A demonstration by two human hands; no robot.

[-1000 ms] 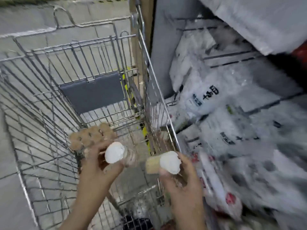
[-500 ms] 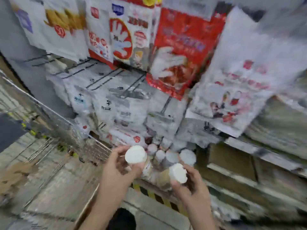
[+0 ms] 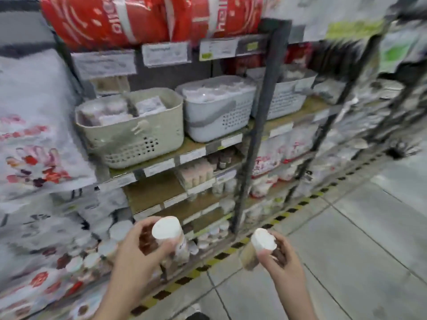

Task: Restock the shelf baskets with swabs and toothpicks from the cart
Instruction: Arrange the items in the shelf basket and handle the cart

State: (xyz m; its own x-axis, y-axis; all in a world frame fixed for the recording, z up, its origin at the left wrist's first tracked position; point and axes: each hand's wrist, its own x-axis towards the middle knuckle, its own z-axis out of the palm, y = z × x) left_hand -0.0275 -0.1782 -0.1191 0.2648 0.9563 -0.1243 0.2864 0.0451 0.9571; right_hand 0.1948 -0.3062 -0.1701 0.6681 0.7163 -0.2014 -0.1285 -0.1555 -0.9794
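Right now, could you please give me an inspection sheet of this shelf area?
Surface: wooden shelf carrying three baskets; grey tiled floor below.
Job's things: beige basket holds blurred packets; grey basket filled to the rim; third basket partly behind the dark upright post.
Clutter: white-lidded containers low on the left.
Hands: left hand grips a white-capped tube; right hand grips another tube.
Cables: nothing seen.
Surroundings: red packs above; yellow-black floor tape.
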